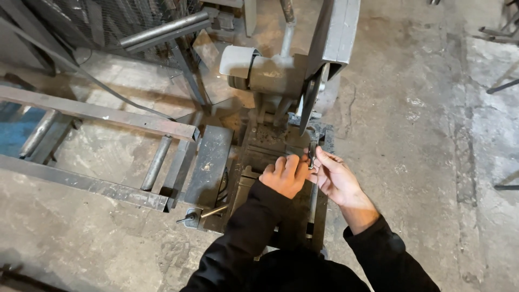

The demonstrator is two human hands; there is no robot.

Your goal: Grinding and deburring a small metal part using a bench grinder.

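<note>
A grey metal cut-off saw (270,70) stands on a low steel base, its thin dark disc (310,100) hanging over the vise area. My left hand (285,176) rests knuckles-up on the base just below the disc, fingers curled. My right hand (334,176) sits right beside it, fingers pinching a short dark metal piece (312,151) that stands upright under the disc. Both hands touch each other at the fingertips. Black sleeves cover both my arms.
A steel roller frame (97,113) with round bars extends left from the saw. A flat plate (211,162) lies beside the vise. Wire mesh and a pipe (162,30) are behind. Bare concrete floor (421,135) spreads to the right.
</note>
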